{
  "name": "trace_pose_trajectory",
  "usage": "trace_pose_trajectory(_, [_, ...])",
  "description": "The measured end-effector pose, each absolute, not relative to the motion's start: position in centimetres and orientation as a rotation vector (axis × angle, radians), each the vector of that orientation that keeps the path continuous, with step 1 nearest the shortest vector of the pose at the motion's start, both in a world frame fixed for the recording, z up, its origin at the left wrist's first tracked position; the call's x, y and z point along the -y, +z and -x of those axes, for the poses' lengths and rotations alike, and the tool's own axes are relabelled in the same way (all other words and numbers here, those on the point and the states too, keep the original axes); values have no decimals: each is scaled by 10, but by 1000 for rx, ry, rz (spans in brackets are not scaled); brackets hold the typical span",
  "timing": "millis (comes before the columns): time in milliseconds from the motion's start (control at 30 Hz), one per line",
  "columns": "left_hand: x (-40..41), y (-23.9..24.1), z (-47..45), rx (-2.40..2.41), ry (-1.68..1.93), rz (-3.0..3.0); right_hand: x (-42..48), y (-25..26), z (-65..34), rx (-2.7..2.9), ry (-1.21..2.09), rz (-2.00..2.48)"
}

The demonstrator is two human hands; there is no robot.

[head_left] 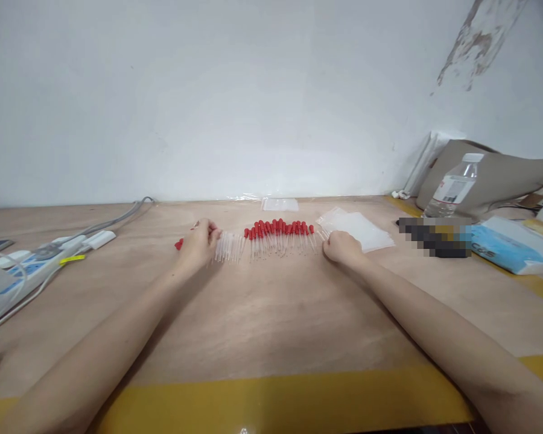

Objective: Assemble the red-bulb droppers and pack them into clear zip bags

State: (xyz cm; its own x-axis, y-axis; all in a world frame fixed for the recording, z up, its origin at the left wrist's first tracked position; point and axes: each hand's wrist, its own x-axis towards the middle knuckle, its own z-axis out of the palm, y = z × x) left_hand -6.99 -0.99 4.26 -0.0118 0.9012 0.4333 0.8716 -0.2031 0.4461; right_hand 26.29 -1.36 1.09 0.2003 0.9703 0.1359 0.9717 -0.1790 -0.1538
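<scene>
Droppers with red rubber bulbs (278, 228) lie in a row in the middle of the table, bulbs toward the wall and thin clear tips toward me. To their left is a row of clear dropper tubes without bulbs (230, 246). My left hand (198, 242) is at the left end of that row, fingers pinched together; what they hold is too small to make out. Loose red bulbs (179, 244) show just left of this hand. My right hand (344, 247) is closed at the right end of the dropper row, with thin clear tubes (324, 233) sticking out from its fingers.
Clear plastic bags (364, 230) lie behind my right hand. At right are a water bottle (455, 184), a blurred dark object (438, 238) and a blue tissue pack (507, 250). A power strip (31, 268) with cables is at left. Yellow tape (271, 404) runs along the front edge.
</scene>
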Motion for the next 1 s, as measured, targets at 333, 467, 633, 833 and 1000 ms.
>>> trace_pose_trajectory(333, [56,3,10,-1251,1114,-2442,37,-9,-242,1878,180,1224])
trace_pose_trajectory(467, [54,-3,8,-1212,1095,-2405,53,-16,-218,2019,247,946])
trace_pose_trajectory(633, [51,-3,9,-1189,1118,-2422,66,-8,-205,2093,210,873])
trace_pose_trajectory(833, [53,-1,6,-1104,1165,-2433,66,-8,-205,2128,165,852])
trace_pose_trajectory(1000, [57,2,5,-919,1141,-2511,60,-11,-211,2184,84,884])
